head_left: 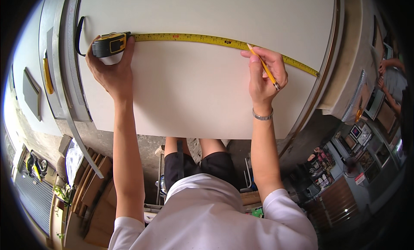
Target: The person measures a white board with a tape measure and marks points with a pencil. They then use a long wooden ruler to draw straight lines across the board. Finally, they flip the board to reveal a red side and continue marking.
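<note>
A white board (189, 90) lies before me. Near its left side my left hand (111, 69) grips the black and yellow case of a tape measure (111, 45), with a black strap (79, 34) looping from it. The yellow blade (194, 37) runs across the board to its right edge, where the end meets the rim. My right hand (267, 73) pinches a yellow pencil (268, 71), its point up by the blade's lower edge. The fingers of this hand cover a short stretch of the blade.
Left of the board lie a long metal straightedge (64, 86), a yellow utility knife (47, 73) and a flat grey piece (32, 92). Wood boards (88, 181) lean at the lower left. Another person's arm (390, 86) shows at the far right, beyond cluttered shelves.
</note>
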A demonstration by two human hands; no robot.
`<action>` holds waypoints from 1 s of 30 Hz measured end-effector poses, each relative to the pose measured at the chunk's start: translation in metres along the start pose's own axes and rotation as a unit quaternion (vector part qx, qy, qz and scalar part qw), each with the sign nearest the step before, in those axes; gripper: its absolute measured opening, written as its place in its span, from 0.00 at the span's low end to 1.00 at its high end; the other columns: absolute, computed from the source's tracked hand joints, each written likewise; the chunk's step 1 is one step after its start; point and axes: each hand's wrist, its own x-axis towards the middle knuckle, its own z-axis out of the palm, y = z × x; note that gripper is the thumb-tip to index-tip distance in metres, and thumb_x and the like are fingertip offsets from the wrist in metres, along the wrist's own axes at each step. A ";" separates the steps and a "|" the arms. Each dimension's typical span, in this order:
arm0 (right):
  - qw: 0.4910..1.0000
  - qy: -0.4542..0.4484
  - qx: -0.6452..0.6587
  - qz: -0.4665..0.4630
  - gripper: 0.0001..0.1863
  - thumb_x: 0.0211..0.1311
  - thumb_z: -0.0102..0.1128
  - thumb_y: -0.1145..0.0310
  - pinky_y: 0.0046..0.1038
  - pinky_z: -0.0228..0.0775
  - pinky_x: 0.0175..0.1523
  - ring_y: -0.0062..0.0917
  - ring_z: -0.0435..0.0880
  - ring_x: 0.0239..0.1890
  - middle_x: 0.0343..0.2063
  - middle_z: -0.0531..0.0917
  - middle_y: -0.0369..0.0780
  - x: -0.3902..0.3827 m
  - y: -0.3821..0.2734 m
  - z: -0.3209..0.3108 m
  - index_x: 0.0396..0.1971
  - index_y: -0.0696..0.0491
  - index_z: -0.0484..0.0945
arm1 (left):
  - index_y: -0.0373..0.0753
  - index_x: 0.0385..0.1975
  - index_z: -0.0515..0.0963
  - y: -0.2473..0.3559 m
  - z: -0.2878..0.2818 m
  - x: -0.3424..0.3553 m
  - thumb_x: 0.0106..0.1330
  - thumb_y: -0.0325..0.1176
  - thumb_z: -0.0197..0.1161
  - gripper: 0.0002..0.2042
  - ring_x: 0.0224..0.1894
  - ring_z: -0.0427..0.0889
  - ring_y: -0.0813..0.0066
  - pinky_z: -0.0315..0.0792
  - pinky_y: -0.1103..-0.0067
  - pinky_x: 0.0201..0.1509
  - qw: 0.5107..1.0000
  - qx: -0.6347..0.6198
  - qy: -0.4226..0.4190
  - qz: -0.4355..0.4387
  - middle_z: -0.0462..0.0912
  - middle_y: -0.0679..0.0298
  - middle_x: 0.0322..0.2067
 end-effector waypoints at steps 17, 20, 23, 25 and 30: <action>0.999 0.000 -0.015 0.036 0.08 0.49 0.47 0.85 0.19 0.57 0.24 0.15 0.68 0.16 0.18 0.78 0.36 0.011 0.010 0.012 0.19 0.61 0.76 | 0.35 0.56 0.74 -0.001 0.000 -0.001 0.51 0.47 0.84 0.37 0.55 0.73 0.57 0.67 0.62 0.63 1.000 -0.010 -0.009 -0.010 0.75 0.55 0.49; 0.999 -0.002 -0.022 0.028 0.08 0.48 0.47 0.85 0.19 0.57 0.23 0.15 0.67 0.16 0.18 0.78 0.36 0.012 0.010 0.012 0.19 0.61 0.76 | 0.35 0.56 0.74 0.000 0.000 0.000 0.51 0.47 0.84 0.37 0.55 0.73 0.57 0.67 0.62 0.63 1.000 0.000 -0.011 -0.010 0.75 0.55 0.49; 0.999 -0.002 -0.026 0.028 0.08 0.48 0.47 0.85 0.20 0.57 0.23 0.15 0.67 0.16 0.18 0.78 0.37 0.012 0.010 0.012 0.19 0.61 0.76 | 0.36 0.56 0.74 0.000 0.000 0.000 0.51 0.48 0.84 0.37 0.56 0.73 0.57 0.67 0.62 0.63 1.000 0.002 -0.013 -0.016 0.75 0.56 0.49; 0.999 0.000 -0.022 0.031 0.08 0.48 0.48 0.85 0.20 0.57 0.23 0.15 0.67 0.16 0.18 0.78 0.37 0.012 0.010 0.012 0.19 0.61 0.76 | 0.36 0.57 0.73 -0.001 0.000 -0.001 0.51 0.49 0.84 0.37 0.56 0.72 0.57 0.67 0.62 0.63 1.000 0.001 -0.014 -0.019 0.74 0.56 0.49; 0.999 0.002 -0.020 0.029 0.07 0.49 0.48 0.85 0.20 0.57 0.24 0.15 0.68 0.17 0.18 0.78 0.37 0.012 0.012 0.013 0.20 0.61 0.76 | 0.37 0.57 0.73 -0.002 0.000 -0.001 0.51 0.49 0.83 0.38 0.56 0.72 0.57 0.66 0.62 0.63 1.000 -0.003 -0.019 -0.023 0.74 0.56 0.50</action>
